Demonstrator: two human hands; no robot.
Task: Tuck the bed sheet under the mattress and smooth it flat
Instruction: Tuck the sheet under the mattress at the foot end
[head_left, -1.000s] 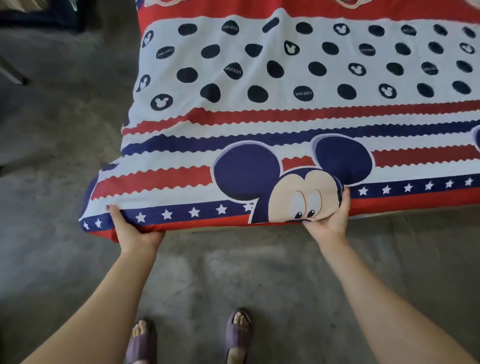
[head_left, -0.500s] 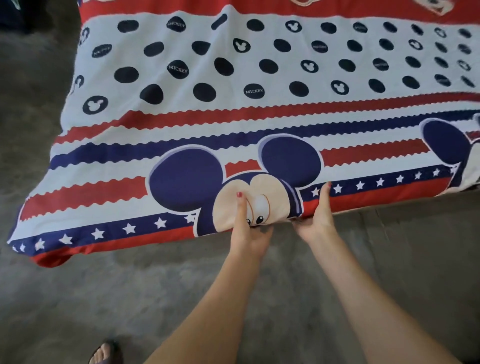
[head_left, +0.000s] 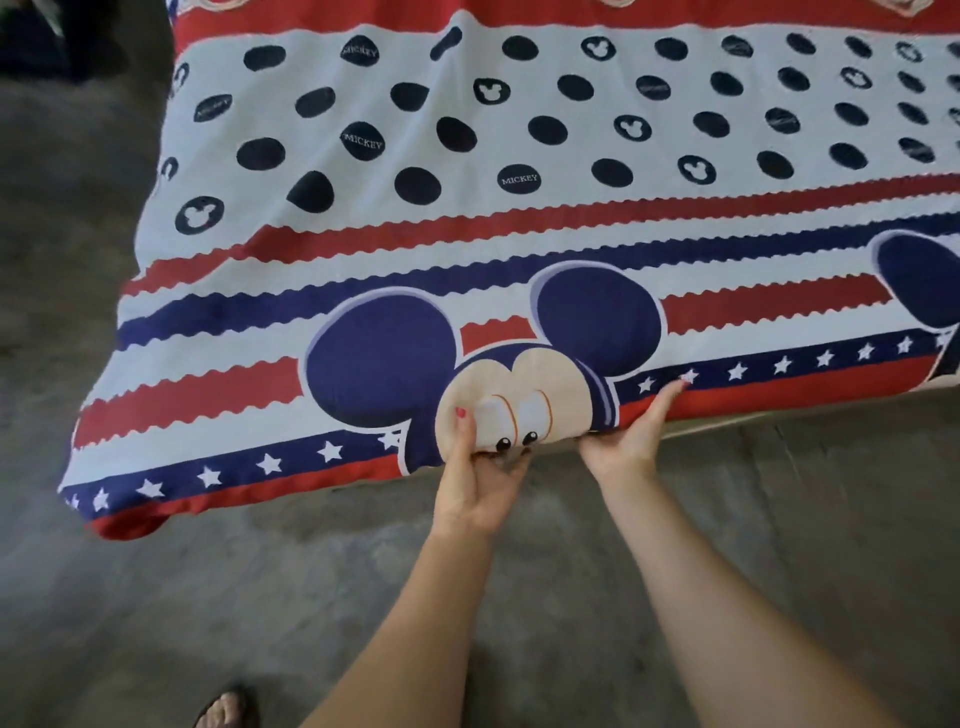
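Head view: my left hand (head_left: 480, 486) pinches the bed sheet (head_left: 519, 249) at the mattress's near edge, thumb on the mouse face (fingers curled beneath). My right hand (head_left: 631, 441) grips the sheet's red hem just beside it, above the concrete floor (head_left: 779, 509).

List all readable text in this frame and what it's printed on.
"MICKEY": on a dark dot of the bed sheet, at.
"MICKEY": on another dot further left.
"MICKEY": on a dot near the top, soft but legible.
Lettering on the dots at and: too blurred to read.
Other dots are plain or carry a mouse-head outline, no text.
Nothing readable on the floor.
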